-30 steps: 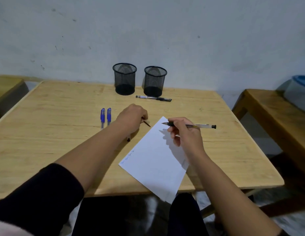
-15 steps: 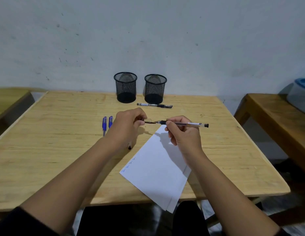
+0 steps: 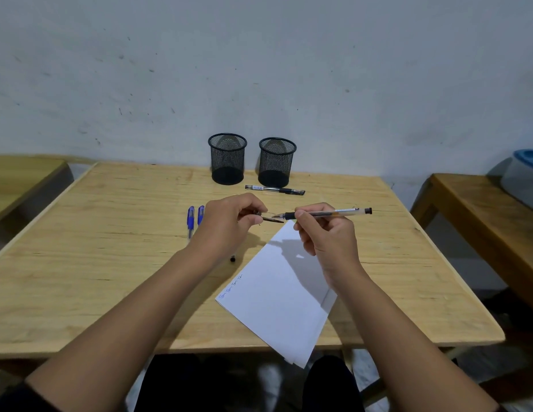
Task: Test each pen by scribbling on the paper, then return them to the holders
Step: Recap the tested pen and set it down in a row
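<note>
The pen point(image 3: 324, 214) lies almost level in the air above the far corner of the paper point(image 3: 277, 295), its long axis running left to right: the bare tip points left, the dark end plug sticks out to the right. The right hand point(image 3: 324, 242) pinches it at the black grip section, thumb and fingers curled round the barrel, so most of the barrel lies to the right of the hold. Directly off the tip, the left hand point(image 3: 229, 224) pinches the clear cap point(image 3: 269, 218), whose open end seems to face the tip; the two nearly meet. Cap and pen are close to one line, so pushing them together looks like the step in hand, and the left hand is the nearer one to close the gap.

Under the left wrist another pen's end point(image 3: 232, 258) shows on the table point(image 3: 110, 248). Two blue pens point(image 3: 195, 218) lie side by side just left of that hand. Farther back, a black pen point(image 3: 274, 190) lies in front of the two mesh holders point(image 3: 252, 162), which look empty.
</note>
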The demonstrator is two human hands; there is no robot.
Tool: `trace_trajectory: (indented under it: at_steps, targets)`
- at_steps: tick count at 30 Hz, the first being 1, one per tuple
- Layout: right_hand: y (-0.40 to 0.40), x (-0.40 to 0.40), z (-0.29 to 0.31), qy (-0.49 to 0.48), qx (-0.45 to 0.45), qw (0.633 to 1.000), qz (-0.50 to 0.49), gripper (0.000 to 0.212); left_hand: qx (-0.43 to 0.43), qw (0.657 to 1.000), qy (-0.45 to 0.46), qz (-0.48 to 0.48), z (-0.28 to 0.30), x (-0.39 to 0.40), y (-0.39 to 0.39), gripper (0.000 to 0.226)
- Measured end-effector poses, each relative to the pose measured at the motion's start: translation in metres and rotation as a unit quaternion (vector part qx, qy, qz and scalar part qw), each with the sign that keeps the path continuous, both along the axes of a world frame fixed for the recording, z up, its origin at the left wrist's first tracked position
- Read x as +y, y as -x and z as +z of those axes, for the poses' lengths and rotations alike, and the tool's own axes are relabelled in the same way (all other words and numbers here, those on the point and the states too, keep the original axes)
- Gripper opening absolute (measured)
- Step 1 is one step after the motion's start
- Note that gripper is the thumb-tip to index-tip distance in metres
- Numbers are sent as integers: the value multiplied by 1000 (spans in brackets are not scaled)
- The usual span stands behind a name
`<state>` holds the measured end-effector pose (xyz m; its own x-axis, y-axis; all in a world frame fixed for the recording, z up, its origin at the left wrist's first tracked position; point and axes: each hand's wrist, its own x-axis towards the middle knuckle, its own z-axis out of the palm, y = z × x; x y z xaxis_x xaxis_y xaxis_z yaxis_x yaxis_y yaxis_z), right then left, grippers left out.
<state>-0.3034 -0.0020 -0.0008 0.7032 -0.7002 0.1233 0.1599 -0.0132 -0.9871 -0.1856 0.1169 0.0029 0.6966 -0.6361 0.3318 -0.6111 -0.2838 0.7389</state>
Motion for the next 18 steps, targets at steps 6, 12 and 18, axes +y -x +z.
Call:
trace_trajectory:
  at_steps: [6, 12, 18]
  targets:
    - [-1, 8, 0, 11, -24, 999, 33, 15, 60, 997, 49, 1, 3, 3, 13, 9]
    - [0, 13, -3, 36, -26, 998, 51, 15, 93, 993, 66, -7, -2, 12, 20, 12]
    - [1, 15, 1, 1, -29, 998, 64, 13, 101, 993, 50, -18, 1, 20, 3, 16]
